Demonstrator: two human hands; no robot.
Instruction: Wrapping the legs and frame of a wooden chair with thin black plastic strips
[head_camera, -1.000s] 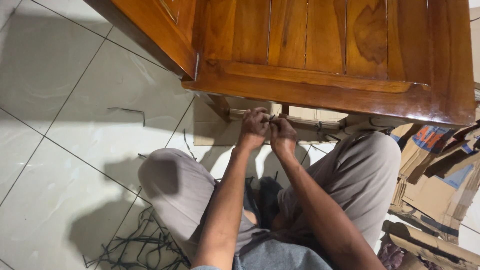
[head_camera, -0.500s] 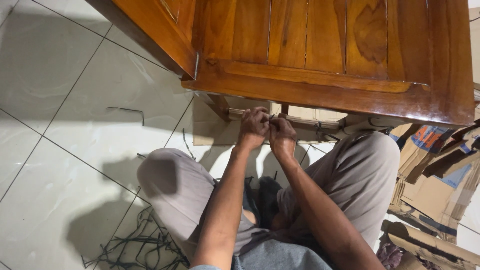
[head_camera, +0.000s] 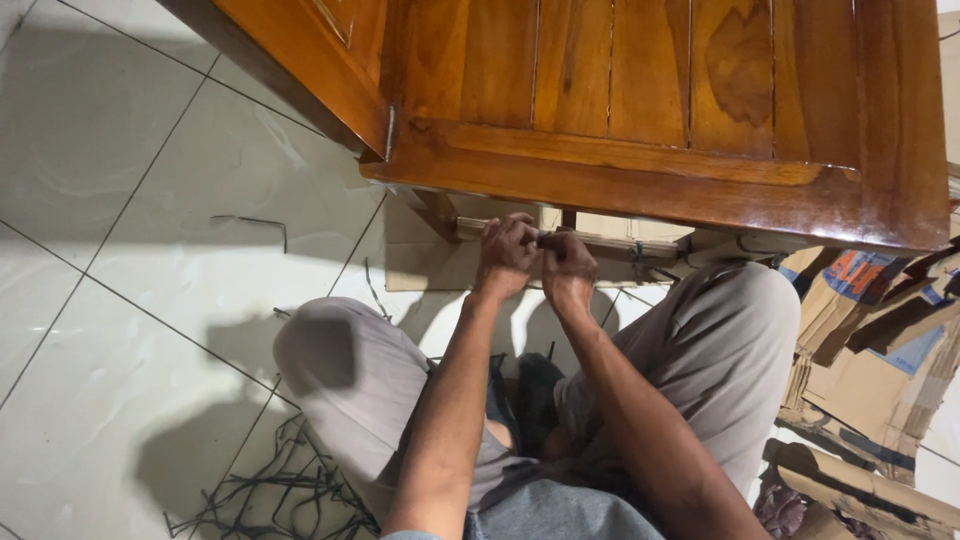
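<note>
Wooden slat (head_camera: 610, 243) lies under cabinet's (head_camera: 640, 110) lower edge, long axis running sideways across your grip. Your left hand (head_camera: 508, 255) and right hand (head_camera: 567, 268) both clenched around it, knuckles touching; free length extends past right hand, so right sits nearer it.

**Surroundings: items on and about the floor**

- White tiled floor (head_camera: 120, 200) with dark grout lines.
- Heap of dark cut strips (head_camera: 275, 495) on the tiles at lower left.
- Single bent dark strip (head_camera: 255, 222) lying apart, further up the floor.
- Flattened cardboard pieces (head_camera: 880, 340), brown with blue and red print, stacked at right.
- Flat cardboard sheet (head_camera: 420, 255) lying on the floor, partly under the furniture.
</note>
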